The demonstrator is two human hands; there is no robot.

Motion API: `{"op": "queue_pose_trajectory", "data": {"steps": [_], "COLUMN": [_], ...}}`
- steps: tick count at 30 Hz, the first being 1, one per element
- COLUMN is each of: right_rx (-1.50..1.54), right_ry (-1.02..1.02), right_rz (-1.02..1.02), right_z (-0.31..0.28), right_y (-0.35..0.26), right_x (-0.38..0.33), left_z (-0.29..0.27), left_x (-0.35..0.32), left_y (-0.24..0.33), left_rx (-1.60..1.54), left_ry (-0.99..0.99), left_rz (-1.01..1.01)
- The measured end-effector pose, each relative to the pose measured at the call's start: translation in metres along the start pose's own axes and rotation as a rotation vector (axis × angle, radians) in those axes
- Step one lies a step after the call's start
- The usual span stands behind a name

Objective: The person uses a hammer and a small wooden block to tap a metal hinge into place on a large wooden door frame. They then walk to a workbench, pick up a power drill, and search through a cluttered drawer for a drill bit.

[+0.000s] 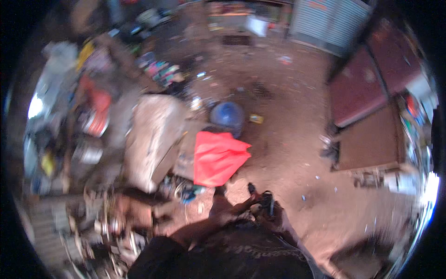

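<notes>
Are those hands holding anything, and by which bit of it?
It can't be told for sure: a small dark thing shows by the right hand, the left hand close by, but blur hides any grip.

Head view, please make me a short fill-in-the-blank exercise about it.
1. The cloth is coloured ____.
2. The round thing just beyond the cloth is coloured ____.
3. The pale slab lies on the picture's ____ side.
4. In the picture, the left hand shows ____ the cloth, not above it.

Missing words: red; blue; left; below.
</notes>
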State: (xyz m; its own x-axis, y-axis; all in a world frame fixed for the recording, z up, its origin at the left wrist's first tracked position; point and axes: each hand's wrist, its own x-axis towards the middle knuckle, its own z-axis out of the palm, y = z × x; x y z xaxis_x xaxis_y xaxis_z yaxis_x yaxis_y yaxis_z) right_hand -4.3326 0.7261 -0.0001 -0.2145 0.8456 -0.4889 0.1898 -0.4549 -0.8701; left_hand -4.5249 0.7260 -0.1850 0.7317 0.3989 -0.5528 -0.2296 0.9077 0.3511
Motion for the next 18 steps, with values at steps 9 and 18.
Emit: {"op": "queue_pose_trajectory", "data": {"steps": [9,18], "right_rx": [0.217,-0.116], "right_ry": [0.091,0.325], "right_rz": [-0.280,-0.423], "right_z": [-0.115,-0.186], "right_y": [0.045,0.044], "right_x": [-0.074,-0.086], "left_z": [0.147,0.174], "left_x": [0.056,0.194], "left_y": [-0.003,0.027], "left_rx": [0.077,-0.247], "left_ry": [-0.181,-0.809], "left_rz": [0.242,-0.258]}}
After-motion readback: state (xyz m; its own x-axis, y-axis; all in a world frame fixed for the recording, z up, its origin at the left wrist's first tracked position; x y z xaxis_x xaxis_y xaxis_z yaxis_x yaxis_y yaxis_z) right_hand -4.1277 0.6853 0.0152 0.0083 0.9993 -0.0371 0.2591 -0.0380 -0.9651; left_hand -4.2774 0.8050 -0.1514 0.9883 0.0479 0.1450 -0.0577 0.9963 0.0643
